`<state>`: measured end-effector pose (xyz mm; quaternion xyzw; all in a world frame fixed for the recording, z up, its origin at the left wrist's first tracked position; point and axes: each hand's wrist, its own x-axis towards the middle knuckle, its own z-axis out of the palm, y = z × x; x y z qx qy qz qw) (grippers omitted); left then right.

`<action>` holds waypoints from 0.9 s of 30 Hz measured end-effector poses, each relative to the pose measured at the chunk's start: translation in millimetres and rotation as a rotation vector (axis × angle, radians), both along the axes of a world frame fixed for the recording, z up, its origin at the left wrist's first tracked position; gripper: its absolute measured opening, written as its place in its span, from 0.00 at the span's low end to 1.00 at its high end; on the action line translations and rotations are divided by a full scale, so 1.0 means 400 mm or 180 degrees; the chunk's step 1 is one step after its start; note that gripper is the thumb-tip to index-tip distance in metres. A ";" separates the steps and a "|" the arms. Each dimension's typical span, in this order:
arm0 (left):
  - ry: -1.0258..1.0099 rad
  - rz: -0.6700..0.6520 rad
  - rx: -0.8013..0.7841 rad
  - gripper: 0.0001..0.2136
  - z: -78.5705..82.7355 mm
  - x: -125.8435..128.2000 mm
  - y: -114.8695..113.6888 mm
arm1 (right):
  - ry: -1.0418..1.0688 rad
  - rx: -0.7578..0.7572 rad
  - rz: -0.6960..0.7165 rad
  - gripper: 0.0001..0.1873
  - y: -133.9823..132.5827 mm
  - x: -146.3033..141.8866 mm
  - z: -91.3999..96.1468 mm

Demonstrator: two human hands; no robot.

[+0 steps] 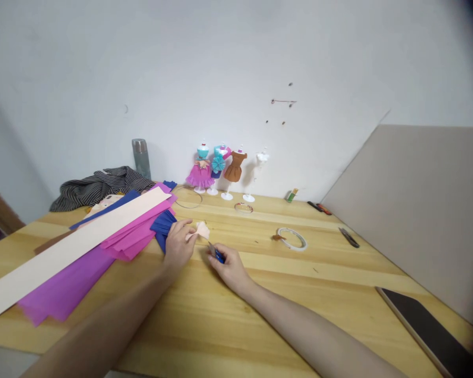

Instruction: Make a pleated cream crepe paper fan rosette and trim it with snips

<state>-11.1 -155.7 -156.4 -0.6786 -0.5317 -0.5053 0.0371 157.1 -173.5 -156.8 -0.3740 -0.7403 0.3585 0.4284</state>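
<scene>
Left hand (179, 244) is seen pinched on a peach scrap (202, 230) over the middle of the table (284, 283). Right hand (229, 266) is closed on a blue tool (217, 254), grey tip toward the scrap; its kind cannot be told. The hands are close together, not touching. Blue paper (162, 224), pink sheets (82, 273) and a cream strip (74, 247) are laid just left of the left hand. Dress forms (226, 168) are stood at the wall.

The right hand (228, 265) hides most of a blue-handled tool (218, 255). Lower right, the edge cuts off a dark slab (429, 328); a green item (292, 195) is too small to tell.
</scene>
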 end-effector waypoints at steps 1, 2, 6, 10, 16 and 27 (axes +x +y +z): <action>0.0018 -0.0007 0.0011 0.05 -0.001 0.000 0.000 | 0.0014 -0.0003 -0.0006 0.08 0.002 0.000 -0.002; 0.0036 -0.0016 0.0022 0.04 -0.002 0.000 0.000 | 0.0027 -0.0007 -0.0009 0.08 0.004 0.000 -0.004; 0.0075 -0.0031 0.0064 0.04 -0.004 -0.001 0.002 | 0.0083 -0.0048 -0.0029 0.06 0.015 0.002 -0.016; 0.0082 -0.0054 0.0087 0.04 -0.003 -0.001 0.003 | 0.0137 -0.0122 -0.0049 0.07 0.023 0.003 -0.023; 0.0098 -0.0110 0.0123 0.04 -0.002 -0.002 0.005 | 0.0182 -0.0219 -0.0034 0.07 0.021 0.000 -0.017; 0.0024 -0.0144 0.0115 0.05 -0.001 -0.002 0.006 | 0.0242 -0.0392 -0.0026 0.07 0.022 -0.001 -0.014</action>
